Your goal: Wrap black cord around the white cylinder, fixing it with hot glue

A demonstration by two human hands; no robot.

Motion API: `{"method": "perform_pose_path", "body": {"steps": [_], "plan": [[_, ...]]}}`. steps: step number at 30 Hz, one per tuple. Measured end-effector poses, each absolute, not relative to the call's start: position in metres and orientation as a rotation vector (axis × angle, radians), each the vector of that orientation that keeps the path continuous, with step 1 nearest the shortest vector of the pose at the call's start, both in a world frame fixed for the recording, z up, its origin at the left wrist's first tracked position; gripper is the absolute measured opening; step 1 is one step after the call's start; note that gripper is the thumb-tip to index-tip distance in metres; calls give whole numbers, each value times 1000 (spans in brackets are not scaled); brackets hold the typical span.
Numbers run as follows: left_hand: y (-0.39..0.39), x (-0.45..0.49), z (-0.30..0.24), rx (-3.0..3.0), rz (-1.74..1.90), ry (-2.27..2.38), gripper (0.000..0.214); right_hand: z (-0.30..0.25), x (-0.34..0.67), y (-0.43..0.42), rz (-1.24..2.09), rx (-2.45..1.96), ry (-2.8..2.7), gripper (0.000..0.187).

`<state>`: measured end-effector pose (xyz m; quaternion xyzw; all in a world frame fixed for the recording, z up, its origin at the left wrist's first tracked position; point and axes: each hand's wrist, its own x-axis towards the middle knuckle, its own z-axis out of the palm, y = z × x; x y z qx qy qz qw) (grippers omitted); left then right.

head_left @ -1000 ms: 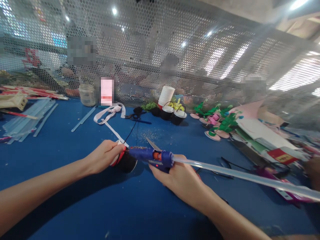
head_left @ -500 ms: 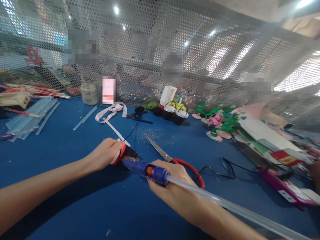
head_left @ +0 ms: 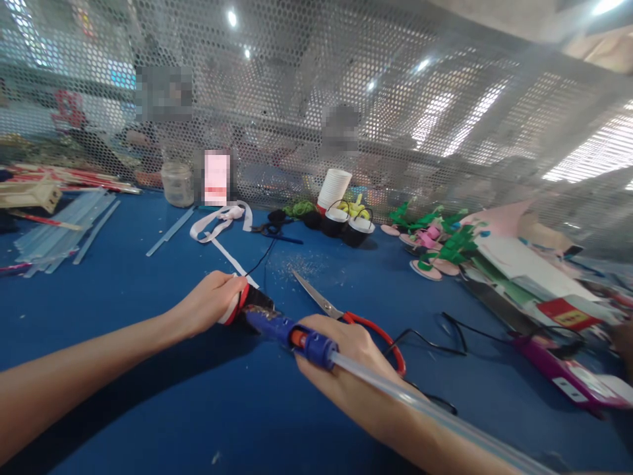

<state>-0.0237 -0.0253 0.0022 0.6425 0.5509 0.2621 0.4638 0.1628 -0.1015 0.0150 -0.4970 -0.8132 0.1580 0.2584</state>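
Your left hand is clamped on the red-banded black cup, well inside the surface's far edge; cup body projects right of your fingers, toward the glue gun gripped in your right hand

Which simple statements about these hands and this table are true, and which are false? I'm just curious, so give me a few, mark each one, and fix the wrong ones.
1. The right hand holds a blue glue gun. True.
2. The glue gun has no stick at its rear. False: a clear stick runs out of it.
3. The left hand holds a black and red item. True.
4. Nothing purple is in sight. False: a purple power strip lies to the right.
5. Red-handled scissors lie on the blue table. True.
6. The scissors lie left of the left hand. False: they lie to its right.
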Motion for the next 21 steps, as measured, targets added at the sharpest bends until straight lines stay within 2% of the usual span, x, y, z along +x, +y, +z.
{"method": "perform_pose_path", "body": {"steps": [6,10,17,21], "plan": [[-27,-22,7,1641,600,1360,35,16,165,-98,463,-1415,-2135,7],[-29,-23,9,1742,572,1301,35,17,166,-90,479,-1520,-1998,17],[-31,-27,6,1930,553,1214,41,21,170,-82,873,-1629,-1758,19],[-30,-27,6,2042,563,1154,43,25,172,-78,965,-1631,-1726,23]]}}
